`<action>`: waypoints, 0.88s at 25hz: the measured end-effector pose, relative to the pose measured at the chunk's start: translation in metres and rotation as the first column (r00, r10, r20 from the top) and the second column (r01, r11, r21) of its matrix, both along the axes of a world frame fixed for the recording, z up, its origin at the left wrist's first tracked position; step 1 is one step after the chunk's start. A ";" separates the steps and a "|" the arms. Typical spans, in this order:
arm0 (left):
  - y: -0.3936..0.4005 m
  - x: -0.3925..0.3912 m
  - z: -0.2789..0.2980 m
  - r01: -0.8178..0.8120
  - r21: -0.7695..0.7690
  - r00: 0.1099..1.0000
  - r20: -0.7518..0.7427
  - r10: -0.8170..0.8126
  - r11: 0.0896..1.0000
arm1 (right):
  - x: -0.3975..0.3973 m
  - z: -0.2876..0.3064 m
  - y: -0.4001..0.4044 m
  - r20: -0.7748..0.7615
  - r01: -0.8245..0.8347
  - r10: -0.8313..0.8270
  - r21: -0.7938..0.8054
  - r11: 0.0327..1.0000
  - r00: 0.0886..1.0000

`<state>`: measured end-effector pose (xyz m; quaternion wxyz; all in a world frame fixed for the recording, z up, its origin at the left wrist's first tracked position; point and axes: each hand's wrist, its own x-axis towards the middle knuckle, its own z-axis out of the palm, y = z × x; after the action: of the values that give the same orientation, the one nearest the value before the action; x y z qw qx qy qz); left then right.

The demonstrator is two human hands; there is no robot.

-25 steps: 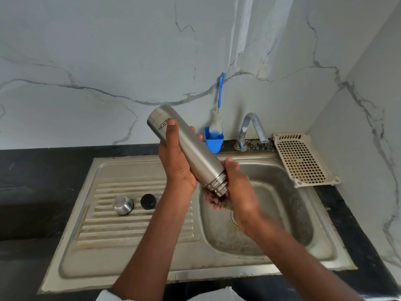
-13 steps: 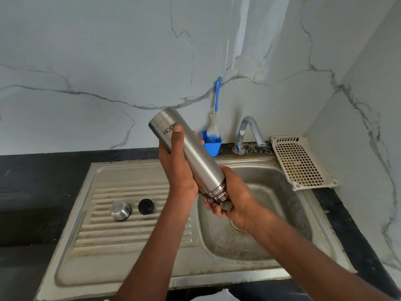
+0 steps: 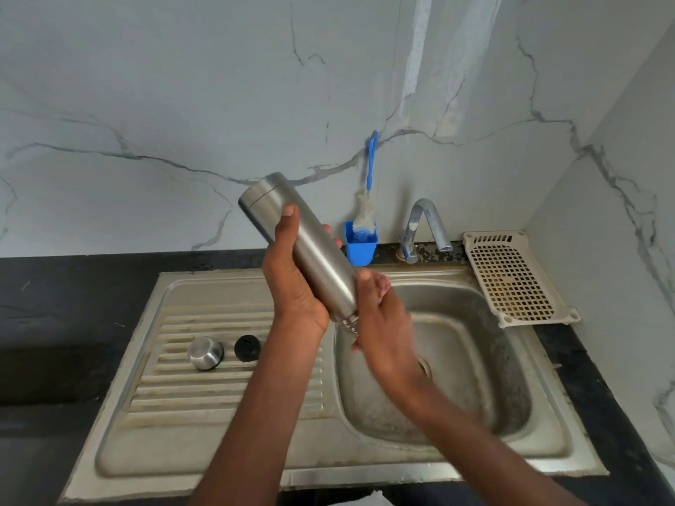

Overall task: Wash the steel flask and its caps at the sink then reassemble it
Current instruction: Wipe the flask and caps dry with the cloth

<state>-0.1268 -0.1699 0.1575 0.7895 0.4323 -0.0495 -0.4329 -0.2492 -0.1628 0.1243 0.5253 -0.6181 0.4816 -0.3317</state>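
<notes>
- While tilted mouth-down over the basin, the steel flask (image 3: 303,246) is held in a person's left hand (image 3: 296,286), whose thumb lies along the near side of the body and whose fingers wrap round the far side; its closed base points up and to the left, toward the marble wall (image 3: 182,104).
- At the flask's threaded neck, the right hand (image 3: 383,323) is curled round the mouth end, fingers closed on it; the hand is motion-blurred, so exactly how the fingertips sit on the rim cannot be told.
- On the ribbed draining board (image 3: 226,388) to the left of the basin, the steel cap (image 3: 205,353) rests dome-up, with the black inner cap (image 3: 247,347) just beside it on the right; the two are close but not touching.
- Below both hands lies the steel sink (image 3: 493,378), its drain partly hidden behind the right wrist.
- Behind the basin, a chrome tap (image 3: 425,224) curves over the back rim; whether water runs from it cannot be told.
- Left of the tap, a blue holder (image 3: 361,246) stands on the dark counter (image 3: 73,304), and a blue-handled bottle brush (image 3: 369,184) stands upright in it, leaning against the wall.
- Right of the tap, a cream perforated tray (image 3: 515,279) lies in the corner, its near end on the sink's edge.
</notes>
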 end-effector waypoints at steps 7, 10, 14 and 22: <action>0.008 -0.005 -0.009 0.058 -0.051 0.996 0.066 -0.054 0.997 | -0.008 0.007 -0.015 0.077 0.184 -0.216 0.299 0.936 0.973; 0.004 -0.010 -0.006 0.033 0.015 0.999 0.023 -0.033 0.999 | -0.011 -0.014 0.000 -0.061 0.150 -0.208 -0.504 0.850 0.976; 0.002 -0.010 -0.011 0.045 -0.013 0.999 0.007 -0.045 0.999 | -0.006 0.000 0.009 0.055 0.069 -0.066 -0.067 0.995 0.996; 0.020 0.000 -0.025 0.129 0.014 0.988 0.078 -0.130 0.992 | -0.009 -0.006 0.009 -0.072 0.146 -0.156 -0.125 0.981 0.985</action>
<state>-0.1265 -0.1498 0.1320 0.7553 0.4482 -0.1065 -0.4661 -0.2582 -0.1537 0.1179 0.4409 -0.6229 0.5274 -0.3733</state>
